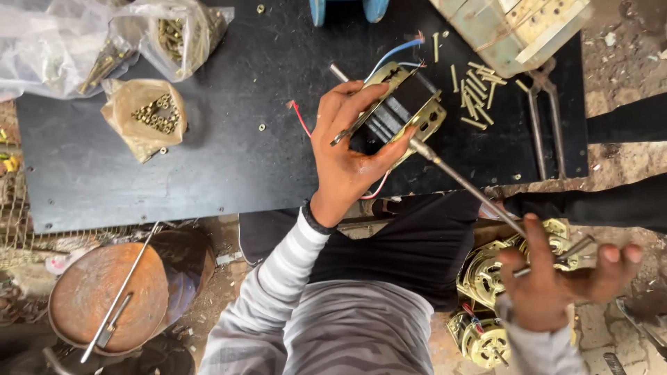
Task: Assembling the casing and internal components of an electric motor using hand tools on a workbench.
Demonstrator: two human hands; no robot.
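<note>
Under left hand (347,156) fingers, motor (403,111) half hidden; right hand (556,278) grips driver (472,191)

A brass-yellow and black motor frame (403,107) is showing blue, red and white wires (396,52). The worktop (229,139) is looking dark slate-black. Brass-coloured screws (476,94) are gleaming near its far right corner; more brass is glinting in clear plastic bags (149,114) near its far left corner. The sleeve (285,267) is showing grey and white stripes.
</note>
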